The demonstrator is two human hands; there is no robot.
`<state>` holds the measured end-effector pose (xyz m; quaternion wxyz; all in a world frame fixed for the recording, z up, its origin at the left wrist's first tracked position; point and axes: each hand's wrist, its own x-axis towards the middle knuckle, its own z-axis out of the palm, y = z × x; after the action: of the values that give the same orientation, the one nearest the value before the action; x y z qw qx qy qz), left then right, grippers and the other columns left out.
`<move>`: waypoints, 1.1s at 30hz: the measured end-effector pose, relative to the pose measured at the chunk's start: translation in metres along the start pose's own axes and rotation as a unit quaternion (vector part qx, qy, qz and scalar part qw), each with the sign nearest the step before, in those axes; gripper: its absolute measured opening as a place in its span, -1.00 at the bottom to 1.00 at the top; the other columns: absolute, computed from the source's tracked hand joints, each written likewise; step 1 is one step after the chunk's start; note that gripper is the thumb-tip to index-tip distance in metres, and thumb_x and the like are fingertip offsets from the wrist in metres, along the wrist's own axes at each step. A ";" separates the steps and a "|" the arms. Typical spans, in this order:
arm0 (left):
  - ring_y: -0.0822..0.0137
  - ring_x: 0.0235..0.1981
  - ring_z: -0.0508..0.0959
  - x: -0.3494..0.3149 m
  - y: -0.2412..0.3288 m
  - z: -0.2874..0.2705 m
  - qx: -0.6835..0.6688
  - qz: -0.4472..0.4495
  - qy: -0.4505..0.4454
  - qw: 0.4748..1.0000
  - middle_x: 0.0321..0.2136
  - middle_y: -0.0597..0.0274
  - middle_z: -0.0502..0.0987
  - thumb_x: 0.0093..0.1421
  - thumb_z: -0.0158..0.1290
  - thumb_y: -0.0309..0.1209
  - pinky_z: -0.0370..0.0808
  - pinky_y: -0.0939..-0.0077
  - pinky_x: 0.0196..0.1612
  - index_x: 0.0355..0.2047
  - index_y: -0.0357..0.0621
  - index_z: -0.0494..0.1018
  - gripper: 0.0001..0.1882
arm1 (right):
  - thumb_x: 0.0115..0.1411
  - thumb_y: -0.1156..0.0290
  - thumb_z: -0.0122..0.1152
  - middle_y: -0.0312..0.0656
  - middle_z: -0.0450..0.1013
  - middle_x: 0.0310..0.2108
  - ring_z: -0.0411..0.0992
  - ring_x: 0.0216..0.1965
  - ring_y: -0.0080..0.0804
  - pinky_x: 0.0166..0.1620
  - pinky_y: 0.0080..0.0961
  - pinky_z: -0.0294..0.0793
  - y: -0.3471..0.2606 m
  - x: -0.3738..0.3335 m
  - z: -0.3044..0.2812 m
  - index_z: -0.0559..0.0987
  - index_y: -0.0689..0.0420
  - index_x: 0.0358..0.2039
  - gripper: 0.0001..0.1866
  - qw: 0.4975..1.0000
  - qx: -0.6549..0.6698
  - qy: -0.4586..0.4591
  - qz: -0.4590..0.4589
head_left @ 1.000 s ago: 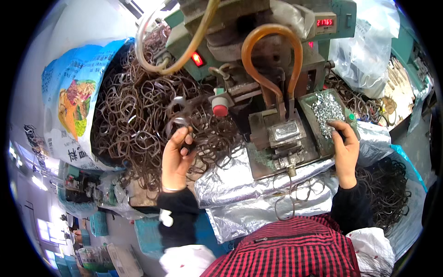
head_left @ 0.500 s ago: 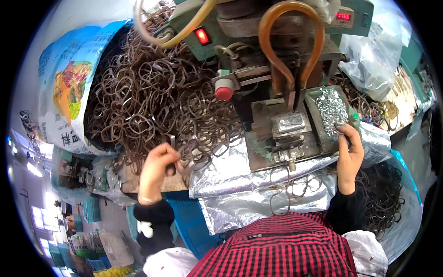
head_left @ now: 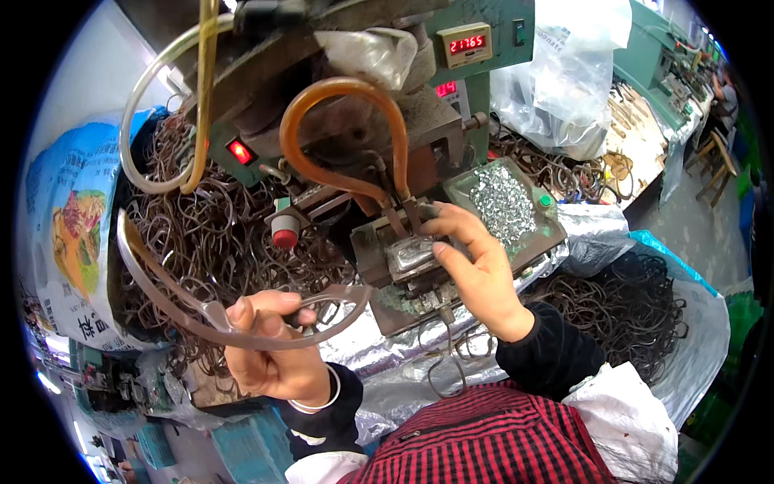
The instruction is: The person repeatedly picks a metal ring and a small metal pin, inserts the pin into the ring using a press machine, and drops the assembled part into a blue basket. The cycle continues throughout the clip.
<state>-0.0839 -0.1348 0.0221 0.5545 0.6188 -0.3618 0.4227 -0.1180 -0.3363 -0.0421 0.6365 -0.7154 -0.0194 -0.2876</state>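
Note:
My left hand is closed on a brown, see-through spectacle frame, lifted in front of the pile at left. One rim loops far out to the left and the other curves right toward the press. My right hand is at the machine, its fingers bent together beside the two upright prongs and over the small metal block. Whatever its fingertips pinch is too small to make out. A tray of tiny shiny metal pieces lies just beyond this hand.
A heap of similar brown frames spreads left beside a blue-and-white sack. The machine has a red button, an orange looped hose and a lit counter. More frames fill a bag at right. Silver foil covers the front.
My left hand has picked a spectacle frame from the heap and raised it to the right. My right hand has left the tray of metal pieces for the prongs. The view has shifted.

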 end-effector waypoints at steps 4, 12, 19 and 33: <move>0.41 -0.52 0.48 0.012 -0.014 0.026 0.150 -0.079 0.047 0.984 -0.40 -0.02 0.57 0.36 -0.09 -0.60 0.42 0.67 -0.53 0.10 -0.34 0.42 -0.68 | 0.08 0.54 0.17 0.16 0.38 0.16 0.20 0.34 -0.05 0.32 -0.25 0.16 -0.012 0.001 0.005 0.61 0.25 -0.09 -0.66 0.992 0.109 -0.031 0.058; 0.25 -0.47 0.59 -0.031 -0.024 0.016 0.148 0.036 -0.142 0.978 -0.35 -0.05 0.58 0.17 0.07 -0.71 0.57 0.46 -0.42 -0.11 -0.29 0.57 -0.73 | 0.02 0.44 0.24 0.08 0.48 0.01 0.30 0.22 0.03 0.24 -0.16 0.30 -0.018 0.015 -0.046 0.59 0.22 -0.04 -0.57 0.980 -0.154 -0.095 -0.088; 0.09 -0.43 0.59 -0.039 -0.029 0.038 0.130 0.135 -0.258 0.948 -0.37 0.01 0.62 0.06 0.12 -0.74 0.53 0.35 -0.39 -0.15 -0.19 0.53 -0.67 | -0.09 0.33 0.47 -0.16 0.47 -0.30 0.39 -0.11 -0.09 -0.15 -0.16 0.42 0.050 -0.027 -0.111 0.60 0.12 -0.24 -0.63 0.857 -0.511 0.070 0.011; 0.15 -0.46 0.55 -0.046 -0.033 0.046 0.129 0.129 -0.223 0.958 -0.41 0.06 0.59 0.06 -0.03 -0.77 0.46 0.36 -0.42 -0.23 -0.20 0.54 -0.68 | 0.01 0.47 0.35 -0.21 0.50 -0.47 0.44 -0.29 -0.12 -0.25 -0.23 0.45 0.077 0.021 -0.100 0.63 0.11 -0.45 -0.93 0.895 -0.425 0.081 -0.110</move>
<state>-0.0659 -0.1778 -0.0340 0.3162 0.7118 -0.4955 0.3845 -0.1086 -0.4503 -0.0998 0.2357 -0.8851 0.0773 -0.3938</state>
